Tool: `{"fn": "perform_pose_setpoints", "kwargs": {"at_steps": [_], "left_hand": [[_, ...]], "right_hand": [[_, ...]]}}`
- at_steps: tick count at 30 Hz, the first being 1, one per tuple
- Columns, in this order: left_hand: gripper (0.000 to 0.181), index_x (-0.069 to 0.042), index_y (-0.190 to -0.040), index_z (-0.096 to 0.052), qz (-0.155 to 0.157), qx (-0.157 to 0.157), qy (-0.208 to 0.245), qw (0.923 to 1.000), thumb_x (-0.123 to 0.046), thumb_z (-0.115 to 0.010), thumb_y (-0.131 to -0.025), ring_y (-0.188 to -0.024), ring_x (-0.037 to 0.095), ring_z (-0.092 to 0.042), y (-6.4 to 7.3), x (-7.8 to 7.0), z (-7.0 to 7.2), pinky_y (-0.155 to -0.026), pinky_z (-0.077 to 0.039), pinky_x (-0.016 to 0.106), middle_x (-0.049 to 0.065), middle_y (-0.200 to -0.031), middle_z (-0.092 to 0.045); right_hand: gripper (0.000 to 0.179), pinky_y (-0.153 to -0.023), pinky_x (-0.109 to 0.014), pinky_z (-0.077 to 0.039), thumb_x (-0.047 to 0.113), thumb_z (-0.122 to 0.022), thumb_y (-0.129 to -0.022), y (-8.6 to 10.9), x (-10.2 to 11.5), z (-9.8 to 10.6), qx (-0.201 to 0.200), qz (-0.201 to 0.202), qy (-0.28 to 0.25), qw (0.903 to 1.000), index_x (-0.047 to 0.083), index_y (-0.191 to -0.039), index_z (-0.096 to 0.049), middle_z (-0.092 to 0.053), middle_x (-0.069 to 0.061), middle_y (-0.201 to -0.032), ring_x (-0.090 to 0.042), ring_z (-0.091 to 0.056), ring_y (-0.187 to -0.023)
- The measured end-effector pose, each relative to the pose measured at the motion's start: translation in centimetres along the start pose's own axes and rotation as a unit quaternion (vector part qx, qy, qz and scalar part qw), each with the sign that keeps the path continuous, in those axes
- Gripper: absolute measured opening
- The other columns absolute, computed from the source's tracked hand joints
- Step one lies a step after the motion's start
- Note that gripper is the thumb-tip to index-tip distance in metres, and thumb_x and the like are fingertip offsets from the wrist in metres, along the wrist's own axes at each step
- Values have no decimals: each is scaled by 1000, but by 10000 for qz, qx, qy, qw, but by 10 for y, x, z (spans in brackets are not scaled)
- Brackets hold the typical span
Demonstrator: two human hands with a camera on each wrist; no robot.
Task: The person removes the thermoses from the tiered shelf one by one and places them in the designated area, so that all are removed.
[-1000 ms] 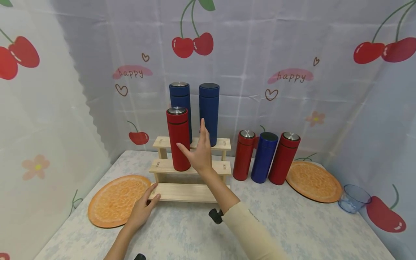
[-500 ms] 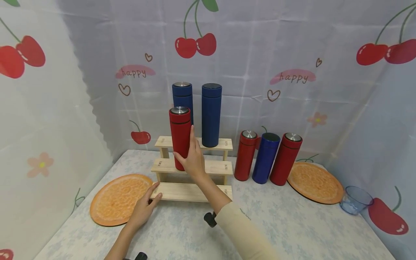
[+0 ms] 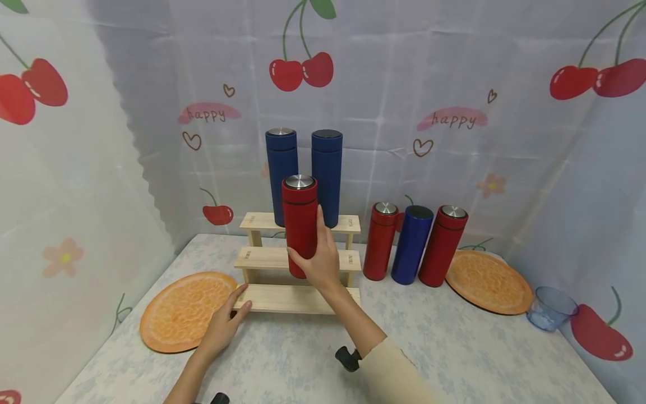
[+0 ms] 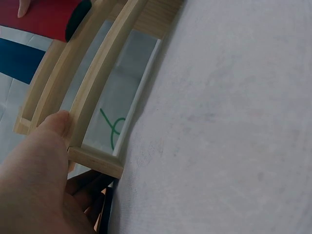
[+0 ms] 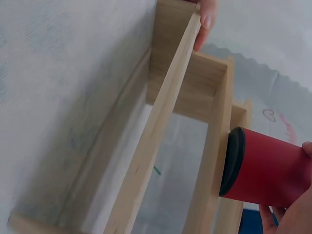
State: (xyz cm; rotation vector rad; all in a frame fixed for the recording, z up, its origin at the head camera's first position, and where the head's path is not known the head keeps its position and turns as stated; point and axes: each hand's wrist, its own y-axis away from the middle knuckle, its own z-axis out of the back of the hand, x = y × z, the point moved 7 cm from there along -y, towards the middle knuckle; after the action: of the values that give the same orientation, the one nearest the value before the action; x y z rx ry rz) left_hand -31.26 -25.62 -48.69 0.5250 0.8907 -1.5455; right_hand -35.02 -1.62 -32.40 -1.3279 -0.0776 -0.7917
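My right hand (image 3: 323, 264) grips a red thermos bottle (image 3: 301, 224) with a silver lid, thumb on its left side and fingers round its right. It stands upright, its base overlapping the front edge of the middle shelf of a three-step wooden rack (image 3: 298, 300). In the right wrist view, the dark base of the red thermos bottle (image 5: 273, 168) shows close to a shelf edge. My left hand (image 3: 224, 322) holds the left end of the lowest step. In the left wrist view its thumb (image 4: 57, 122) lies along the board, the other fingers behind the end piece.
Two blue thermos bottles (image 3: 281, 163) stand on the top shelf. On the table right of the rack are a red bottle (image 3: 379, 244), a blue one (image 3: 411, 247) and another red one (image 3: 441, 249). Round orange mats (image 3: 184, 314) lie at both sides; a clear blue cup (image 3: 550, 308) stands far right.
My right hand closed round the red thermos bottle on the middle shelf and brought it to the right and toward me. My left hand kept its place on the rack.
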Motion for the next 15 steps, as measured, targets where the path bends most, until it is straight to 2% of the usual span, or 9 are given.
{"fn": "perform_pose_setpoints", "kwargs": {"at_steps": [7, 11, 15], "left_hand": [[56, -28, -144, -32, -75, -23, -14, 10000, -47, -48, -93, -123, 44, -39, 0, 3, 0, -90, -32, 64, 17, -143, -36], [56, -27, -144, -32, -78, 22, -23, 10000, -47, -48, -93, -121, 46, -39, 0, 3, -1, -89, -34, 64, 19, -142, -36], [56, -27, -144, -32, -97, 0, -26, 9999, -46, -48, -94, -119, 47, -42, 0, 2, -1, -88, -36, 63, 21, -141, -36]], "right_hand": [[103, -71, -34, -51, 21, -82, -68, 10, -19, 51, -345, 83, 122, 9993, 14, -149, -18, -52, -11, -117, -19, -52, -100], [102, -75, -41, -48, 17, -84, -66, 16, -33, 91, -673, 176, 394, 9968, 11, -147, -22, -51, -14, -118, -24, -50, -103], [101, -79, -42, -46, 12, -84, -65, 20, -48, 133, -1017, 219, 664, 9924, 8, -146, -25, -49, -18, -120, -26, -48, -106]]}}
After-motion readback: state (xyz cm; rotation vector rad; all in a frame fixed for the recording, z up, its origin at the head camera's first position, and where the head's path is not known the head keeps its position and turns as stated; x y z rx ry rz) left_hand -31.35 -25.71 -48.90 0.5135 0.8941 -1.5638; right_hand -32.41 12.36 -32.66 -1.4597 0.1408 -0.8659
